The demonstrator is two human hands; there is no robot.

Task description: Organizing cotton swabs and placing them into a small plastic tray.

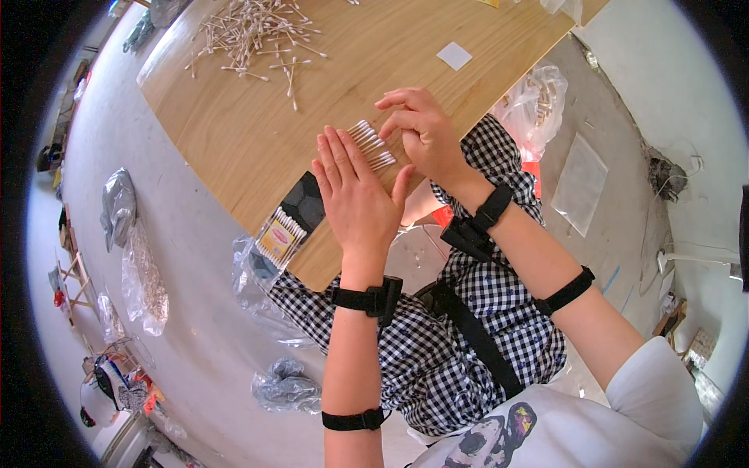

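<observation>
A row of cotton swabs (365,139) lies side by side on the wooden table (257,148), between my hands. My left hand (355,195) is flat, fingers stretched out, its edge along the row and covering part of it. Over the row's other end hovers my right hand (425,136), fingers bent and apart, with nothing visible in them. Left of my left hand sits a pack of cotton swabs (281,238) with a yellow label. Beside the pack is a dark pad with a hexagon pattern (303,201). Loose cotton swabs (250,35) are heaped at the table's far side.
A small white square of paper (454,55) lies on the table, far right. Below the right edge hangs a clear plastic bag (538,105) with swabs inside. A clear flat bag (580,185) and grey plastic bags (118,204) lie on the floor.
</observation>
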